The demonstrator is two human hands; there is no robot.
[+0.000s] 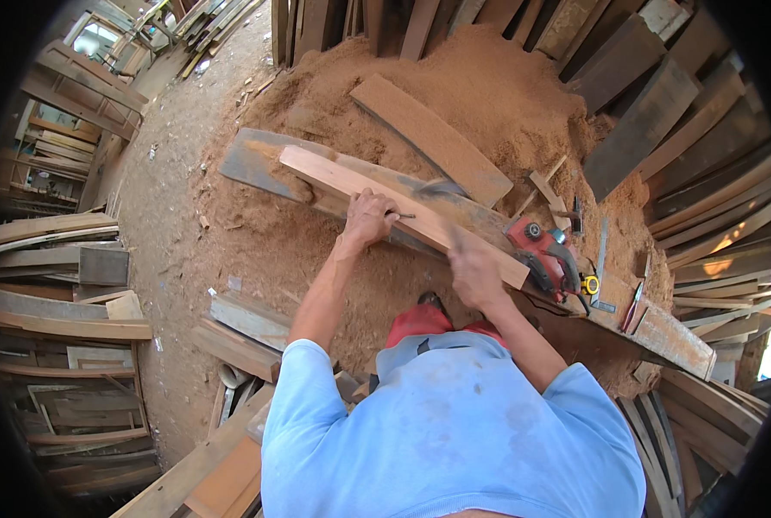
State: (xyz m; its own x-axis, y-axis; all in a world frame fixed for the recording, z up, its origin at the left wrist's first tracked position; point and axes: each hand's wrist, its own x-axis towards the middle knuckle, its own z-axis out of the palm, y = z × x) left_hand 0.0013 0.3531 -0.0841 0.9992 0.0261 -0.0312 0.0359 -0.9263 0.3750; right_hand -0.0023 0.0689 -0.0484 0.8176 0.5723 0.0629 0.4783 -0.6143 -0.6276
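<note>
Pale timber beam point(430, 224), head view: lies aslant on a long grey-brown plank point(256, 164), the beam's far end up and left, its near end down and right by a red power planer point(548, 257).

Left hand point(371, 216): on the beam's middle stretch, fingers bent and bunched, pinching a slender dark piece point(406, 216) whose tip juts right over the beam's face. Right hand point(476, 272): at the beam's near edge, toward its right end; fingers look curled in, but hand is blurred; cannot tell what they grip.

Right of the beam, past the planer: yellow tape measure point(589, 285), metal square point(602, 259), and farther along the plank a red-handled tool point(634, 307). Beyond the beam, a dust-coated board point(433, 138) rests on heaped sawdust point(524, 78). Well left of the beam, stacked timber point(66, 328). Nearer the body than the beam, a dark shoe point(431, 300) and red trousers point(418, 323) show below a light blue shirt point(455, 432).
</note>
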